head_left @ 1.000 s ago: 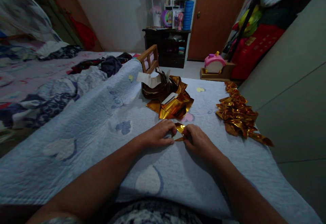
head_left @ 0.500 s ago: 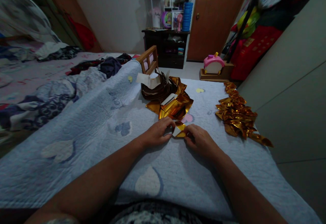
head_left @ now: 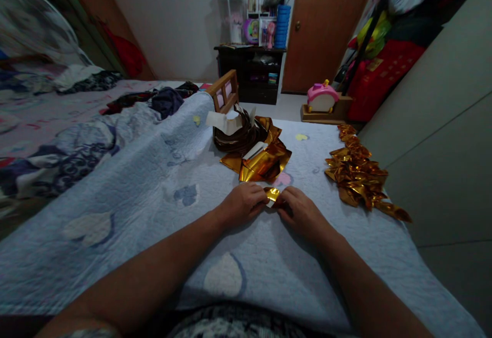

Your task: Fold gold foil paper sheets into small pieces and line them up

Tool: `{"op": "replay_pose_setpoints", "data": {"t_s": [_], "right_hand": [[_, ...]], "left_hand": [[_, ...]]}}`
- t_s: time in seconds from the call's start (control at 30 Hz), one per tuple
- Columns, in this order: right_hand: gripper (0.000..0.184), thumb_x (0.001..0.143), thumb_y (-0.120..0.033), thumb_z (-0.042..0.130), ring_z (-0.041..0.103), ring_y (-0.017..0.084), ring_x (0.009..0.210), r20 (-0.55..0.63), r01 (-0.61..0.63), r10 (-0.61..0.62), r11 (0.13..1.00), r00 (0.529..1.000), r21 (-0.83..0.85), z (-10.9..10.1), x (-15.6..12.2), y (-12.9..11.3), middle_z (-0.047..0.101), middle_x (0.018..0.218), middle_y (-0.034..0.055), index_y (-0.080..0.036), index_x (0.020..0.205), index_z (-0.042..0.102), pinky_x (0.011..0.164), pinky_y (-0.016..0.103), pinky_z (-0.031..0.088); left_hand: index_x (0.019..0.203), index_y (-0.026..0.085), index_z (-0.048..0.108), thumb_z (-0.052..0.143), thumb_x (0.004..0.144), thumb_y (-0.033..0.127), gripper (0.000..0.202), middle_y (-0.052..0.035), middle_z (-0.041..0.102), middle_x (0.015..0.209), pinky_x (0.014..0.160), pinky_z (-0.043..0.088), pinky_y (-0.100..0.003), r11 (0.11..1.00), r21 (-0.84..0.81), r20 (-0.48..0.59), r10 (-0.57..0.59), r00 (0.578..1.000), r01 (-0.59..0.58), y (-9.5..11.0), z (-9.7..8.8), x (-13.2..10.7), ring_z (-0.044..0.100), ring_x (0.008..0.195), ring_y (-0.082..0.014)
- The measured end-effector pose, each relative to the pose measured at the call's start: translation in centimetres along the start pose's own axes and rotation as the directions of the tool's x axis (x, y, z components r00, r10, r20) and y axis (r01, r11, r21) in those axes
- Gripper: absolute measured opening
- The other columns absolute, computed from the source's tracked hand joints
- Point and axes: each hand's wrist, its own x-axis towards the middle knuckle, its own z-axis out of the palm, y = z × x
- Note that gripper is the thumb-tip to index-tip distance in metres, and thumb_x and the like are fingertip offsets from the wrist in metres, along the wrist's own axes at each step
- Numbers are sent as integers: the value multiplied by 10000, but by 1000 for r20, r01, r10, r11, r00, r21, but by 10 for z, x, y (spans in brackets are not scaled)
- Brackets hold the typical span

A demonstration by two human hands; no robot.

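Note:
Between my two hands is a small piece of gold foil paper [head_left: 272, 194], its pale backing showing at the lower edge. My left hand [head_left: 245, 204] is closed on its left end, and my right hand [head_left: 298, 206] pinches the right end. Fingers cover much of the paper. Just beyond my hands lie loose gold foil sheets [head_left: 265, 164], beside a curled stack of dark-edged paper [head_left: 240, 135] with white strips. Over to the right sits a pile of folded gold foil pieces [head_left: 357, 171].
Everything rests on a pale blue quilt [head_left: 226, 276] with heart patterns. A wooden rail [head_left: 225, 90] stands at its far edge. A pink toy [head_left: 323, 96] is beyond, near the door [head_left: 326, 25]. A white cabinet [head_left: 442, 138] borders the right side; rumpled clothes [head_left: 165, 101] lie at left.
My hands have come closer together, and the gold foil paper between them looks narrower, with less of its pale side showing. The sheets and the pile have stayed put.

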Motion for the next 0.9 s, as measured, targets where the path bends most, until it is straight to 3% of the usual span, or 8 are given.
{"op": "replay_pose_setpoints", "data": {"t_s": [0.07,0.23,0.3,0.5,0.73,0.9], "right_hand": [[208,820,-32,559,562,211,924,4,-15,15,999,1000,-28,-1,0,-1,603,962,63,-197,936,608,830,345,477],[224,831,-15,541,559,211,906,25,-38,40,995,999,-88,-3,1,-3,598,926,59,-194,930,631,796,330,467],[222,838,-17,548,555,205,901,31,-28,32,995,999,-95,-3,0,-2,599,917,51,-201,926,636,791,322,460],[219,865,-25,557,553,202,916,32,-20,23,995,999,-95,-1,-1,0,612,929,46,-207,947,648,803,314,452],[219,855,-16,538,557,211,921,23,-68,71,992,997,-106,0,0,-1,625,937,64,-189,928,652,823,320,455],[219,851,-25,549,556,212,918,29,-99,103,987,994,-125,-2,0,-1,627,930,66,-186,928,677,830,323,447]], "left_hand": [[912,177,661,525,967,203,149,-77,673,910,812,483,-354,1000,22,-9,-5,1000,5,6,-1,0,607,862,-210],[945,193,681,605,894,154,100,-126,598,1214,999,472,-431,999,8,-116,-39,993,40,14,2,-2,558,1163,-269],[951,193,677,615,881,143,106,-126,584,1246,1003,482,-428,998,-27,-106,-65,992,62,14,3,-2,559,1175,-265],[940,187,645,584,912,151,76,-86,654,1097,880,534,-343,993,-86,-95,-94,991,86,12,4,-3,631,1010,-209],[939,185,666,528,982,202,145,-69,710,928,841,500,-347,997,63,-32,-37,999,39,8,8,-2,646,898,-210],[943,182,662,506,1002,233,175,-67,705,884,809,486,-341,993,90,-20,-70,997,71,7,10,-2,637,859,-210]]}}
